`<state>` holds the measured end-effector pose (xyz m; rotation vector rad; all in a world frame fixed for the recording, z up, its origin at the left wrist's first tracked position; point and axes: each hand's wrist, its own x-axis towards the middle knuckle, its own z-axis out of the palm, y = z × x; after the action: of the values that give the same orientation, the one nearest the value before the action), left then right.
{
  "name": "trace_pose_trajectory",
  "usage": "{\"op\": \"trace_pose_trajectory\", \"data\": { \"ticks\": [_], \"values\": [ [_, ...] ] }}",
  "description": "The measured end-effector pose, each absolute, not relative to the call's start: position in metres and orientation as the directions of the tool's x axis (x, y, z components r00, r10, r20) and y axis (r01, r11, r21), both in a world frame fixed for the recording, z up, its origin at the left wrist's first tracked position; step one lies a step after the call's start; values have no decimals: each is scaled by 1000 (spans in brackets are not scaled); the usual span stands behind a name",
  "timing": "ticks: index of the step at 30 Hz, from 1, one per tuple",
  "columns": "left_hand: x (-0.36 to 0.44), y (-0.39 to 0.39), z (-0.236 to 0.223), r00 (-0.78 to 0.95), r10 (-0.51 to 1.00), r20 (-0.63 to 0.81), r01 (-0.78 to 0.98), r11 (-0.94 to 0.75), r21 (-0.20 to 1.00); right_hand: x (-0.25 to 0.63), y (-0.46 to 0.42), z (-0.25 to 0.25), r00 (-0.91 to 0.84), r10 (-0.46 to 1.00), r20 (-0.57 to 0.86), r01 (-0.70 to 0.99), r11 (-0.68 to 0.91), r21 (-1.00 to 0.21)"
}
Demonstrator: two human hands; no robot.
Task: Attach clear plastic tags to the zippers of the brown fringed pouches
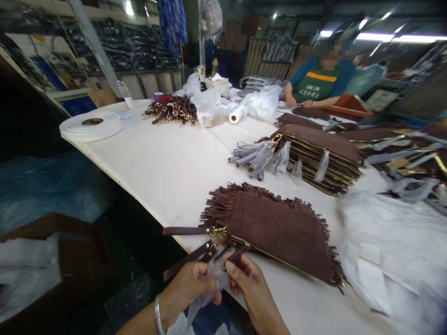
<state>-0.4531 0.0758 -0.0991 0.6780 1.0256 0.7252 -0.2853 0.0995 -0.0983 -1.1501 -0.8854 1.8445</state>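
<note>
A stack of brown suede-like pouches (275,228) with fringed edges and gold zips lies in front of me. My right hand (252,284) pinches the short brown zip pull (240,253) of the top pouch near its end. Close beside it, my left hand (190,284) is closed on a thin translucent plastic sleeve (197,309). The sleeve's upper part meets the tip of the pull between my fingers; how far it covers the pull is hard to see. Brown wrist straps (186,230) with gold clasps stick out over the table's edge, left of the pouches.
Another pouch stack (321,149) with plastic-wrapped straps stands further back. White plastic bags (384,251) lie at right. A white tape roll (92,125) and a heap of clasped straps (171,110) sit on the white table (157,163). A co-worker (317,83) works across it.
</note>
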Motion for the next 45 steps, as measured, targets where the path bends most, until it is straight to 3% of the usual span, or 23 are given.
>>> {"op": "trace_pose_trajectory", "data": {
  "ticks": [13, 18, 22, 26, 40, 45],
  "values": [
    [-429, 85, -102, 255, 839, -480, -297, 540, 787, -267, 88, -107, -283, 892, -352, -117, -396, -911],
    [-424, 86, -111, 225, 857, -463, -212, 507, 835, -269, 86, -109, -220, 889, -402, -36, -419, -907],
    [-425, 91, -110, 230, 882, -410, -151, 449, 881, -266, 90, -110, -117, 914, -389, -54, -397, -916],
    [-421, 96, -102, 222, 888, -401, -218, 447, 868, -263, 92, -109, -47, 928, -369, -90, -372, -924],
    [-410, 103, -93, 307, 845, -438, -318, 525, 790, -254, 102, -103, 23, 912, -409, -172, -400, -900],
    [-402, 108, -87, 236, 841, -487, -318, 540, 779, -254, 102, -104, 49, 902, -428, -189, -413, -891]
  ]
}}
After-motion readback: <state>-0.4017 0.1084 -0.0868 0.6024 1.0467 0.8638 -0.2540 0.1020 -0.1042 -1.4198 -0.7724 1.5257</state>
